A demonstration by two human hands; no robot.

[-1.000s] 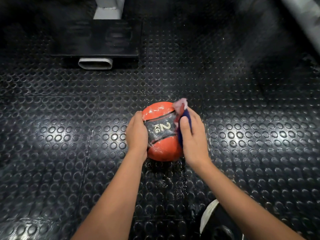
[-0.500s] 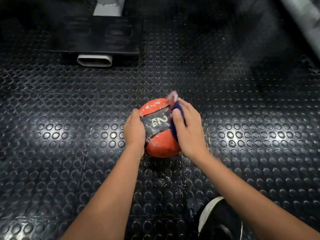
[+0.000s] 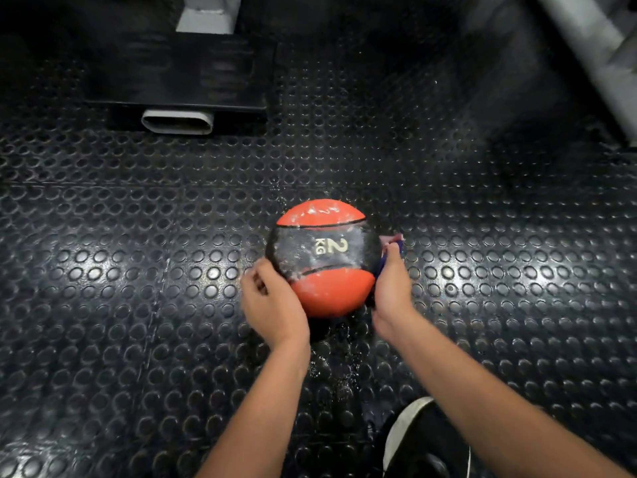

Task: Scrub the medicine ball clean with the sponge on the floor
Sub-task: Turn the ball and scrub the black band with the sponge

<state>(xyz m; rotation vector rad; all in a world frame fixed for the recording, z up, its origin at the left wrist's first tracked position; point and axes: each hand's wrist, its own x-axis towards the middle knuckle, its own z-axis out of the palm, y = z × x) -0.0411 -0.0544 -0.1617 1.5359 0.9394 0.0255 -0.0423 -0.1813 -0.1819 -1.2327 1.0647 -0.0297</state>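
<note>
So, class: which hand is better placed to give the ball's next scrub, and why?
The right hand: it already pinches the sponge against the medicine ball's right side, while the left hand merely steadies the lower left.

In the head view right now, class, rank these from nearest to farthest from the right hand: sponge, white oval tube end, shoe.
1. sponge: gripped in the right hand, against the medicine ball's right side.
2. shoe: bottom edge, below the hand.
3. white oval tube end: far upper left, under the black base.

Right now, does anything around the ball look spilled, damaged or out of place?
Only wetness: droplets speckle the floor just in front of the ball, and white suds streak the ball's top and black band. No damage shows.
</note>
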